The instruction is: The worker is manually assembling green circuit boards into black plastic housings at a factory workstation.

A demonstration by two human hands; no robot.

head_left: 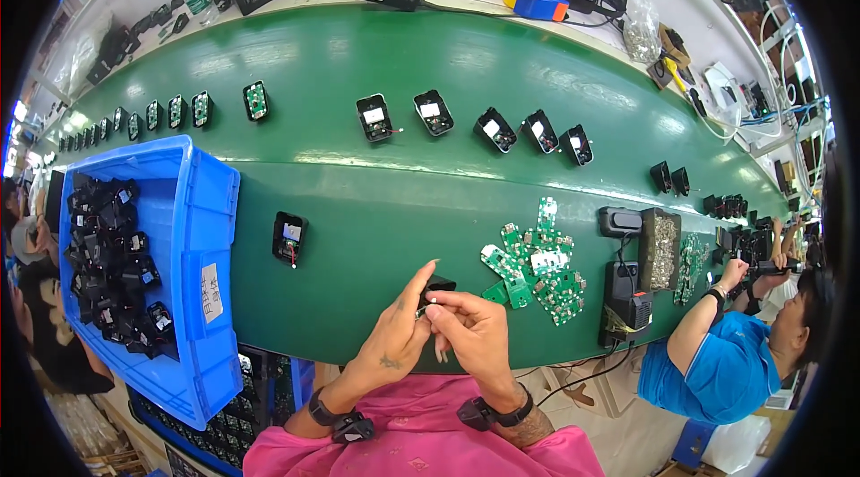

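Left hand (392,335) and right hand (475,334) met right of the bin (211,334), right fingertips pinched a white piece (434,300), left grip could not be told, case (441,284) was half hidden between both hands, boards (537,264) lay farther right.

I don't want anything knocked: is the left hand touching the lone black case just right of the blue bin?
Apart. The head view shows a wide strip of green tabletop between the left hand and the black case.
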